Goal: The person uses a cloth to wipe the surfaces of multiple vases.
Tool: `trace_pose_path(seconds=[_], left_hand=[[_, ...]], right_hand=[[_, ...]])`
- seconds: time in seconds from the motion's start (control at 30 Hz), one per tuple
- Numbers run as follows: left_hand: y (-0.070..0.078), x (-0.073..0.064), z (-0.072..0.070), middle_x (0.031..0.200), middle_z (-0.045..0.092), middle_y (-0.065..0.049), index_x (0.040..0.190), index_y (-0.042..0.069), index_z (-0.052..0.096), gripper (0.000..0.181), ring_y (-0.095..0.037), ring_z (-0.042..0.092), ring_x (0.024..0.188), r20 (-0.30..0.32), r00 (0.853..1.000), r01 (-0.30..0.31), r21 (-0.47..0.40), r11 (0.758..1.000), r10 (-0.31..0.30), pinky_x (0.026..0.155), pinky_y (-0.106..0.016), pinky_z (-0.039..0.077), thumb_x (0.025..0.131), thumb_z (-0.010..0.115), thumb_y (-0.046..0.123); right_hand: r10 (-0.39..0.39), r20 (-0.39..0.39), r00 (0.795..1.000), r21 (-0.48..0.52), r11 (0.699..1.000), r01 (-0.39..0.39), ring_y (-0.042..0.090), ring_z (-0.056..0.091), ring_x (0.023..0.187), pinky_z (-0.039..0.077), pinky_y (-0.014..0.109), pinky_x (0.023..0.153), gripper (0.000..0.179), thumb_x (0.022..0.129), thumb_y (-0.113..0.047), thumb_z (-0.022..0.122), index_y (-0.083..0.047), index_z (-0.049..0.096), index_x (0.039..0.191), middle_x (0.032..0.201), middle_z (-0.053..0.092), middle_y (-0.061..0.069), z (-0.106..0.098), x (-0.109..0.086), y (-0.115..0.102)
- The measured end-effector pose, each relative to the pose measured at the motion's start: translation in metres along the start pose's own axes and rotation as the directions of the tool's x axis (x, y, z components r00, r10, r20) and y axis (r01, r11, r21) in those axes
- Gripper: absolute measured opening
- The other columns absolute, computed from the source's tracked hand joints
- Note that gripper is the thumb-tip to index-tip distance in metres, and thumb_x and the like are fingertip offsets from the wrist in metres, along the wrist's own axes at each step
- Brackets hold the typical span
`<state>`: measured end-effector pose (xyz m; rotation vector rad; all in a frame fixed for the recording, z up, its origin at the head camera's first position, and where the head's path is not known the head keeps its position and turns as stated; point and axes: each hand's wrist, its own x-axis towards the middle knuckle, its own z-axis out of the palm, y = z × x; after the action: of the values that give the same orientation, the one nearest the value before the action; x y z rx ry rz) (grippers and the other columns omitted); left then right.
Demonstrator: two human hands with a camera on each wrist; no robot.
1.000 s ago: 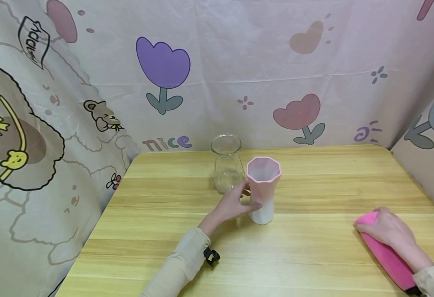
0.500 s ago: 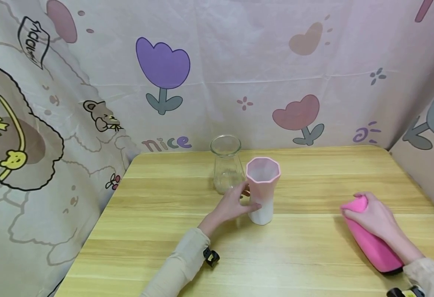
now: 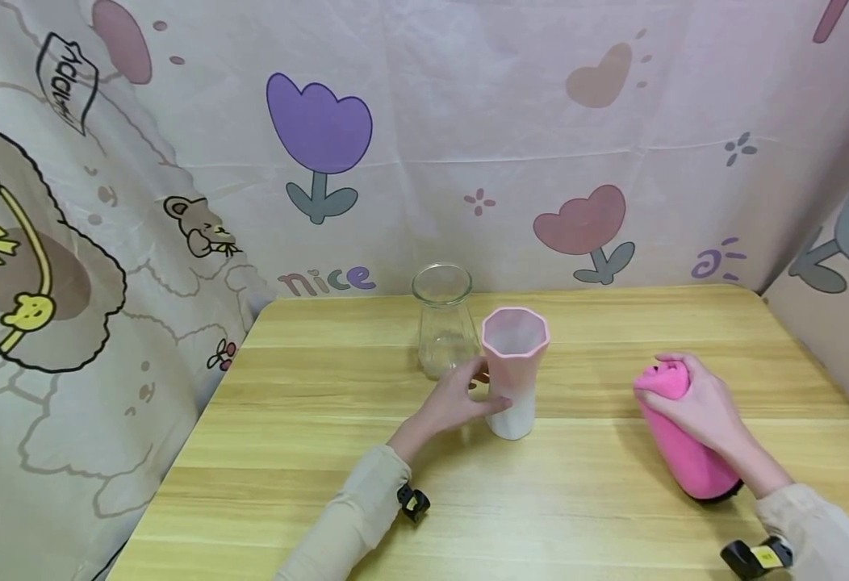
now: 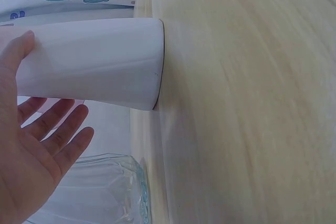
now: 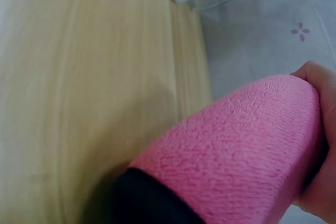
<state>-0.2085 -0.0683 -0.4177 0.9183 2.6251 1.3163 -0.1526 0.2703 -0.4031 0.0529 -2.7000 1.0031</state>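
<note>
A pink-and-white vase (image 3: pixel 516 379) with an octagonal rim stands upright near the table's middle. My left hand (image 3: pixel 455 397) holds its left side: the thumb lies on the near face, some fingertips pass behind, and the others hang free in the left wrist view. Close behind those fingers is a clear glass vase (image 3: pixel 442 327). Farther right, my right hand (image 3: pixel 708 407) grips the upper end of a long, fuzzy pink object (image 3: pixel 679 440) with a black lower end. It is tilted; its kind cannot be told. The right wrist view shows its plush surface close up.
The wooden table (image 3: pixel 286 460) reaches back to a printed cloth backdrop (image 3: pixel 424 121). Another cloth (image 3: pixel 69 420) hangs along the left edge. Black wrist cameras are strapped near both cuffs. Table surface lies between the pink-and-white vase and the pink object.
My right hand has carried the fuzzy pink object left and away from me, toward the vases, and its top has risen. The left hand and both vases have stayed put.
</note>
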Motion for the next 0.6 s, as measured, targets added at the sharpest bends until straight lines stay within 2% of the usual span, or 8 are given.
trace_pose_path(seconds=[0.07,0.2,0.27,0.47,0.6], left_hand=[[0.000,0.000,0.000,0.113,0.058,0.001,0.121,0.014,0.051,0.057,-0.011,0.054,0.099,-0.002,1.000,0.001,0.005,1.000,-0.001,0.084,-0.027,0.048,0.075,0.073,0.038],[0.001,-0.001,0.000,0.112,0.059,0.001,0.121,0.014,0.051,0.056,-0.012,0.055,0.099,-0.003,1.000,0.003,0.015,1.000,-0.003,0.083,-0.026,0.048,0.075,0.072,0.038],[0.001,-0.001,-0.001,0.112,0.059,0.001,0.120,0.015,0.051,0.055,-0.012,0.055,0.099,-0.003,1.000,0.004,0.017,1.000,-0.004,0.084,-0.026,0.048,0.075,0.072,0.039],[0.002,-0.001,-0.001,0.113,0.059,0.001,0.120,0.014,0.051,0.055,-0.011,0.055,0.099,0.000,1.000,0.007,0.011,1.000,-0.007,0.085,-0.028,0.048,0.075,0.072,0.038],[0.002,-0.001,0.000,0.113,0.059,0.000,0.121,0.013,0.051,0.055,-0.012,0.055,0.098,0.000,1.000,0.007,0.014,1.000,-0.007,0.084,-0.027,0.048,0.076,0.072,0.038]], right_hand=[[0.001,-0.002,1.000,0.028,1.000,-0.001,0.022,0.050,0.089,0.041,0.021,0.059,0.063,0.076,-0.029,0.072,-0.001,0.044,0.125,0.110,0.054,0.026,0.002,0.002,-0.005],[-0.014,0.011,1.000,0.105,0.994,0.013,-0.004,0.046,0.085,0.045,0.017,0.061,0.062,0.077,-0.027,0.072,-0.003,0.043,0.126,0.112,0.054,0.023,0.007,0.007,-0.017],[-0.036,0.019,0.999,0.151,0.988,0.032,-0.011,0.044,0.082,0.047,0.017,0.062,0.061,0.077,-0.024,0.073,-0.004,0.044,0.126,0.112,0.054,0.022,0.012,0.009,-0.023],[-0.109,0.014,0.994,0.270,0.958,0.101,-0.012,0.046,0.087,0.046,0.010,0.067,0.060,0.075,-0.013,0.073,-0.004,0.044,0.127,0.114,0.054,0.020,0.025,0.016,-0.046],[-0.166,0.002,0.986,0.355,0.922,0.155,-0.007,0.048,0.091,0.046,0.008,0.072,0.061,0.073,-0.010,0.074,-0.002,0.044,0.126,0.115,0.053,0.019,0.034,0.020,-0.064]])
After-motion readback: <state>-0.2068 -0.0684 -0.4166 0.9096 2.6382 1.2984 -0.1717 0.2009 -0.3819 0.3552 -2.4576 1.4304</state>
